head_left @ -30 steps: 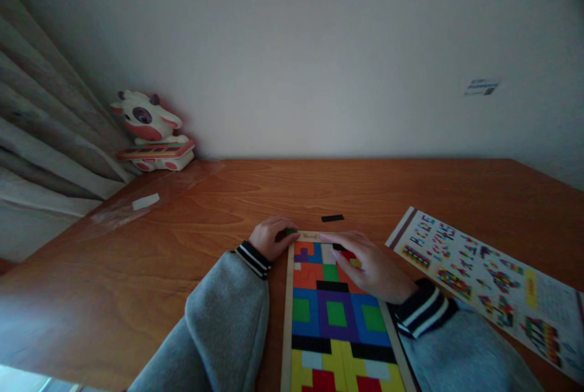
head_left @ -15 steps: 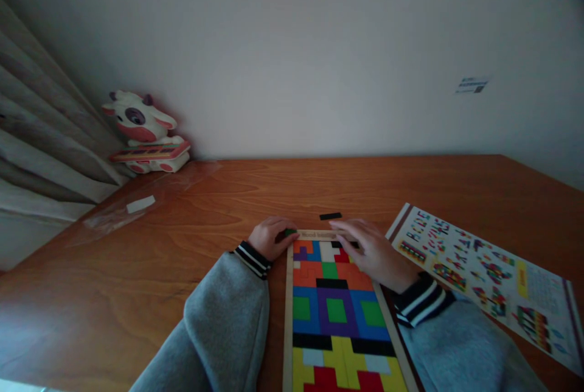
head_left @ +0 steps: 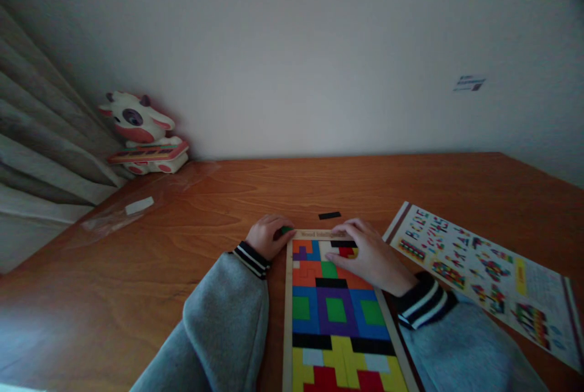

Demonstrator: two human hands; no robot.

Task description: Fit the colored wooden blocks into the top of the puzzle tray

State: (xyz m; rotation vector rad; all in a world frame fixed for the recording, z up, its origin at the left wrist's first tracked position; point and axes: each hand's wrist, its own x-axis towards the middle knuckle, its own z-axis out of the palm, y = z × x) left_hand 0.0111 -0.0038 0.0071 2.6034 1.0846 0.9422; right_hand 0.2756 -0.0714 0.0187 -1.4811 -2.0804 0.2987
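A wooden puzzle board [head_left: 288, 319] lies before me, its frame filled with flat coloured blocks in orange, blue, green, purple, black, yellow, white and red. At the frame's far left corner, my left hand [head_left: 270, 237] pinches a small green block [head_left: 286, 230], mostly hidden by the fingers. My right hand [head_left: 371, 255] is over the board's far right part, thumb and fingers apart, the fingertips near the top rim. Under that hand some blocks are covered. A loose black strip block [head_left: 329, 216] lies on the table just beyond the board.
To the right, a printed pattern sheet [head_left: 483, 276] lies on the wooden table [head_left: 255, 188], partly under my right sleeve. A cow toy with a keyboard [head_left: 148, 136] stands at the back left by the curtain [head_left: 41, 136]. Clear plastic wrap with a white label [head_left: 139, 205] lies nearby.
The thumb of my right hand has moved left and nearer over the board, spreading from the fingers. More of the top rim's lettering and a black block show. My left hand has barely shifted.
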